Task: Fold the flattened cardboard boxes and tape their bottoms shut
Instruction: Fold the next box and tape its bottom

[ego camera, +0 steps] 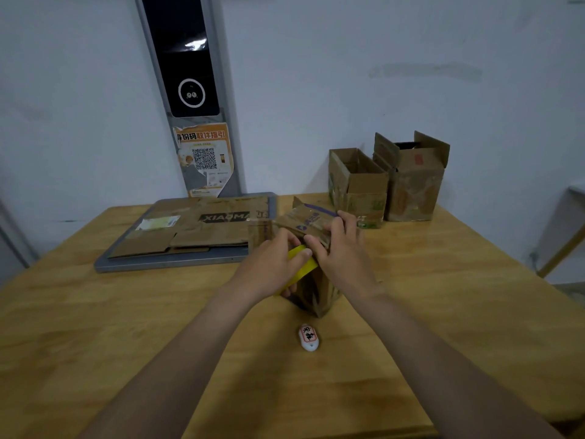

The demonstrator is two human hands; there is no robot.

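1. From the head view, at the middle of a smooth, honey-coloured wooden table (443, 312) with visible grain: a small box (316, 293) of worn brown corrugated card, standing upright, flaps raised at its top
2. Left hand (269, 267) curled round a yellow tape roll (305, 263), flat-sided and ring-shaped, held against the near top edge of the small box
3. Right hand (343, 253) gripping the creased top flap of the small box, fingers hooked over the flap's far edge, thumb just beside the tape roll
4. Behind and to the left, flattened cardboard (196, 229) in a loose stack, printed and scuffed, lying on a thin grey tray (164, 266) with rounded corners
5. At the far right of the table, near the wall, two folded boxes (357, 188), upright, open-topped, side by side, crumpled and stained
6. Just in front of the small box, apart from it, a glossy white oval tag (308, 339) with a red-bordered label
7. On the pale wall, a tall grey panel (190, 58) with a shiny black face; below it, a torn orange poster (205, 156) bearing a square code
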